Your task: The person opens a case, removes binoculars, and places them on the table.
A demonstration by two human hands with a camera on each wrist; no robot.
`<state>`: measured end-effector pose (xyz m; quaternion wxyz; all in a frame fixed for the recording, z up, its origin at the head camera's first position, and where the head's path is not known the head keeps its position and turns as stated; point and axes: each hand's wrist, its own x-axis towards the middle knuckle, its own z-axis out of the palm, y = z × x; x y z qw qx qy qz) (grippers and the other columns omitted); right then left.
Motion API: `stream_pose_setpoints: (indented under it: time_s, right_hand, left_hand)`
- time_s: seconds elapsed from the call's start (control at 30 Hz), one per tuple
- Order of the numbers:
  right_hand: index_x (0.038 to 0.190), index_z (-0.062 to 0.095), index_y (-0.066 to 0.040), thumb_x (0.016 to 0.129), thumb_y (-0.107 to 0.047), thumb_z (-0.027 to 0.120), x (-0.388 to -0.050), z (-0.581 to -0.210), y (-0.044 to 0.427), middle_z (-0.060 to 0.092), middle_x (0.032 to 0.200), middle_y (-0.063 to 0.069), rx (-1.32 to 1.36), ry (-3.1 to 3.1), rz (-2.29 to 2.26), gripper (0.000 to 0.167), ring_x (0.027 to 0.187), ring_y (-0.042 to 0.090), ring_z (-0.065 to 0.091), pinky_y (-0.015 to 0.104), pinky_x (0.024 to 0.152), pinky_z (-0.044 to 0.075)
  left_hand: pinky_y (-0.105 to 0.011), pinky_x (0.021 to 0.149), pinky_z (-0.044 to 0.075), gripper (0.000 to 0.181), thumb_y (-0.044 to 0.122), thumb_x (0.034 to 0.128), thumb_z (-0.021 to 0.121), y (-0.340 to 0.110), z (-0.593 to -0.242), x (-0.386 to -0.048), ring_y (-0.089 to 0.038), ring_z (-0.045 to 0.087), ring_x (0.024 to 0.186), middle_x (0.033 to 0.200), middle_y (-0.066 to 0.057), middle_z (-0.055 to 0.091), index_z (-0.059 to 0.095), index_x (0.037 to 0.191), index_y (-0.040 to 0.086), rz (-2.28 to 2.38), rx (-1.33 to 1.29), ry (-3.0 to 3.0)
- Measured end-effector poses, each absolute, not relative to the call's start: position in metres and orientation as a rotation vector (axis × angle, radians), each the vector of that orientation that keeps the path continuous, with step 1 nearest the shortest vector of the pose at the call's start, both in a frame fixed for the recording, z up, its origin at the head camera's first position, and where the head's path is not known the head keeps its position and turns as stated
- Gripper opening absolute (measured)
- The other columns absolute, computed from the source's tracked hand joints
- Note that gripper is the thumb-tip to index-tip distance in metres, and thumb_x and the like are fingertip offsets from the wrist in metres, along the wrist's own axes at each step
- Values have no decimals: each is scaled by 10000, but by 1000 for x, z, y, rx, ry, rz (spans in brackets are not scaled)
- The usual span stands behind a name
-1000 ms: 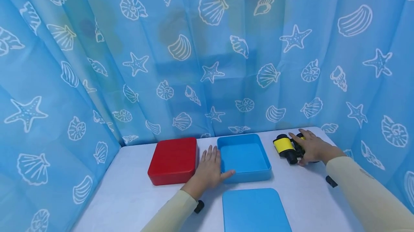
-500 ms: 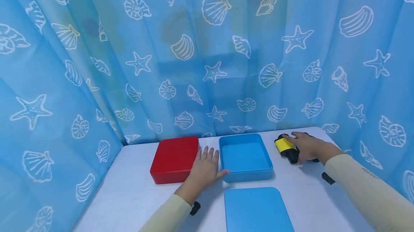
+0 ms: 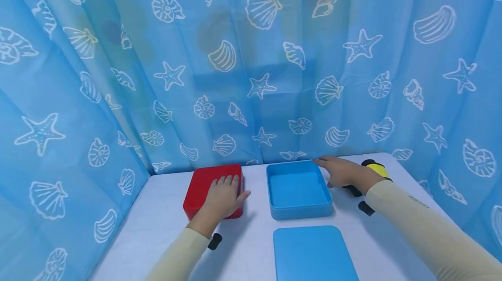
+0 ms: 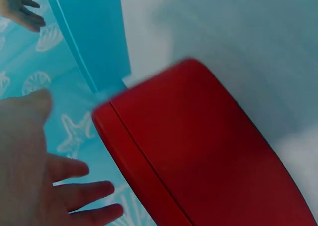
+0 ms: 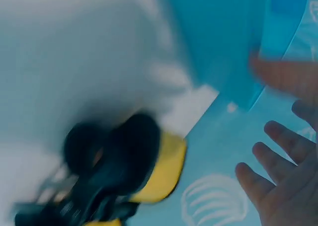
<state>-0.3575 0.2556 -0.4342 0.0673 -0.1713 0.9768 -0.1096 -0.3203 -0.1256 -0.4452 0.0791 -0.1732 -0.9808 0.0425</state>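
Fingers wide, the left hand (image 3: 222, 196) hovered by a square red plastic box (image 3: 199, 186); the right hand (image 3: 340, 172), fingers also spread, hung beside an open, square blue plastic box (image 3: 302, 212).

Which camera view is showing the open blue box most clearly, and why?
The head view: the open blue box shows nearly whole, inside included, with the right hand at its right side. Both wrist views show only cropped parts.

red box (image 3: 200, 187) | blue box (image 3: 301, 212) | blue lid (image 3: 313, 252) | black-yellow binoculars (image 5: 124, 161) | blue curtain (image 3: 282, 111), white shells, starfish
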Motion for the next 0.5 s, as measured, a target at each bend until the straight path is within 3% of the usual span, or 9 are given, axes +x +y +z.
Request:
stream_pose_setpoints:
  time_s: [0.13,0.37,0.5]
  right_hand:
    - [1512,372,-176,883,-91,672,-363,-433,227,352,1530,127,-502,2937,-457,703,1376,432,308,655,1011,316]
    - [1498,401,-201,926,-273,664,-364,-430,188,400,1508,96,-575,2945,-514,633,1369,401,344,627,1001,357]
    - [1483,421,-163,942,-283,644,-364,-431,169,465,1458,89,-547,2876,-718,597,1347,368,393,599,994,389]
  left_hand:
    - [-534,941,470,919,444,732,828,-146,-443,-323,-367,465,1264,1411,-128,482,405,1475,109,84,-429,-2992]
    - [-527,833,531,933,407,739,830,-189,-438,-337,-409,496,1193,1364,-184,490,378,1479,61,-113,-222,-3083]
    - [-494,786,555,917,348,723,855,-218,-438,-349,-367,540,1102,1278,-165,532,390,1454,46,-371,-45,-3120]
